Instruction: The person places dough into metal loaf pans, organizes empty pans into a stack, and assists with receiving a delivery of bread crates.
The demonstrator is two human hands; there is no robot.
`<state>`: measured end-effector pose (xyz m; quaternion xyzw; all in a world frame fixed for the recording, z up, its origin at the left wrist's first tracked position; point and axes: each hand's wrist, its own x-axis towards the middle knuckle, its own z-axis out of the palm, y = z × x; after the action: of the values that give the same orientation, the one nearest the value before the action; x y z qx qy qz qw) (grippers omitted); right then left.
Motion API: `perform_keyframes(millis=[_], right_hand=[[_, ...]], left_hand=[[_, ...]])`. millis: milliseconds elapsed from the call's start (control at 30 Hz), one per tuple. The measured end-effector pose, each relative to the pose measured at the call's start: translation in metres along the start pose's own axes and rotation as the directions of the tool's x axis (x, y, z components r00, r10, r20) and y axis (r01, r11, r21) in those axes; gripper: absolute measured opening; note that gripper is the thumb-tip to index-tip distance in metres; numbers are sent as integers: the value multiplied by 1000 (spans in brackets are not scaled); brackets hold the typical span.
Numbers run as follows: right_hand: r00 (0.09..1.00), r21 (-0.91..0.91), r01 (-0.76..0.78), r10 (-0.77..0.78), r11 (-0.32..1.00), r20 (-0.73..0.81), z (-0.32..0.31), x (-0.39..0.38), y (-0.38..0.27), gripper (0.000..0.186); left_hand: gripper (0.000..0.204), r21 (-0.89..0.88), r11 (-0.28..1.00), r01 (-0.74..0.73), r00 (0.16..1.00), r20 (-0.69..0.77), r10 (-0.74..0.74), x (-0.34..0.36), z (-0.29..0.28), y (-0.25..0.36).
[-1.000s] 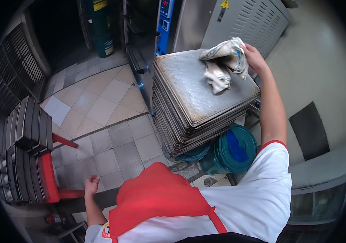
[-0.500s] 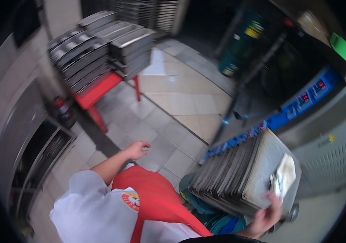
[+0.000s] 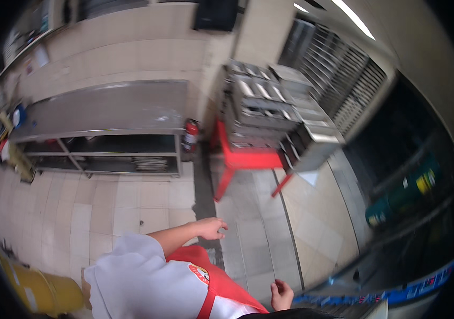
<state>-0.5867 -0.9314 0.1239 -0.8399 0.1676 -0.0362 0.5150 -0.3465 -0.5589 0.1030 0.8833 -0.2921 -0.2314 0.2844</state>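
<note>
My left hand [image 3: 211,228] hangs over the tiled floor with loosely curled fingers and nothing in it, beside my red apron [image 3: 213,282]. My right hand [image 3: 281,295] is low at my side, empty, fingers slightly apart, close to the blue-trimmed machine front [image 3: 397,293]. A stack of metal baking tins [image 3: 261,103] rests on a red stand [image 3: 248,158] ahead of me, well out of reach of either hand. No cloth shows in this view.
A long steel work table [image 3: 104,114] with a lower shelf stands at the left wall, a red fire extinguisher [image 3: 189,135] beside it. A tall tray rack [image 3: 338,80] fills the back right. There is a green drum [image 3: 402,202] at right and a yellow drum [image 3: 46,291] at lower left.
My view has swung from the tray stack toward the steel table and red stand. My right hand has left the cloth and trays and dropped to my side; the left arm still hangs down.
</note>
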Motion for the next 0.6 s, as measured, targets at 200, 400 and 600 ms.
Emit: perform_keyframes(millis=[200, 400, 600], right_hand=[[983, -150, 176, -166, 973, 78, 173, 120, -88, 30], [786, -119, 545, -457, 830, 416, 399, 159, -257, 27], [444, 11, 721, -474, 693, 760, 606, 178, -368, 25]], left_hand=[[47, -185, 963, 198, 922, -298, -247, -155, -64, -200], [45, -380, 844, 378, 698, -482, -529, -306, -145, -338], [46, -584, 766, 269, 406, -653, -640, -431, -208, -414]])
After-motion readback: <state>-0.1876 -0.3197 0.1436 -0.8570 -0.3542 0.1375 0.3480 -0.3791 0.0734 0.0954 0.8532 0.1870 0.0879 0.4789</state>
